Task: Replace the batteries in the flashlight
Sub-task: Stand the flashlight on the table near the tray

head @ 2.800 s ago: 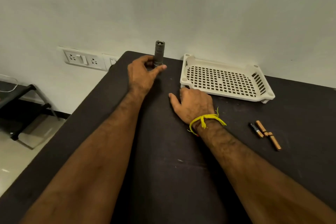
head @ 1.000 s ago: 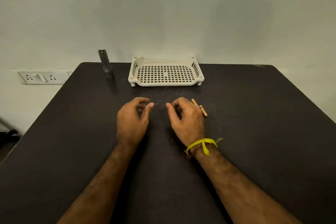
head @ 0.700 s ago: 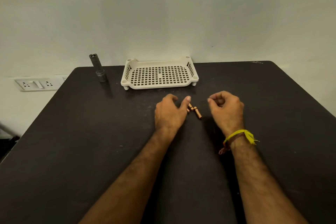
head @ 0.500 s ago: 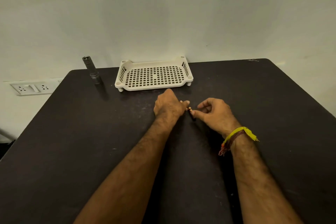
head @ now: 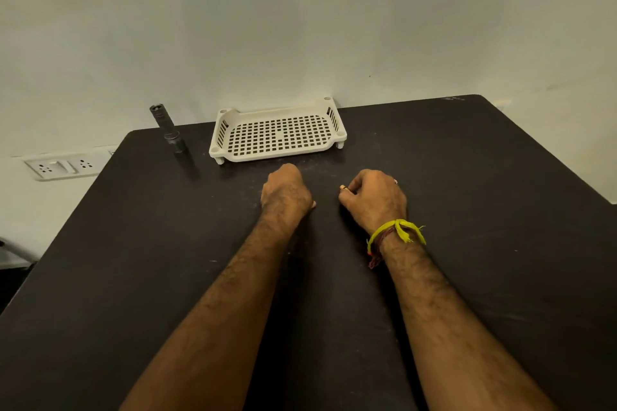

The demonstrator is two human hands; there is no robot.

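Black table (head: pixel 133 243): one flashlight (head: pixel 168 128), one tray (head: pixel 277 157), two curled hands.

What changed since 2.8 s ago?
The left hand let go of the flashlight and came back to mid-table. Both hands closed over the batteries that lay loose; a metal tip shows at the right hand, and the left's contents are hidden. The flashlight stayed upright beside the empty tray.

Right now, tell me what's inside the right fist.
A small metallic tip, likely a battery end, peeks out by the right hand's curled fingers. The rest is covered.
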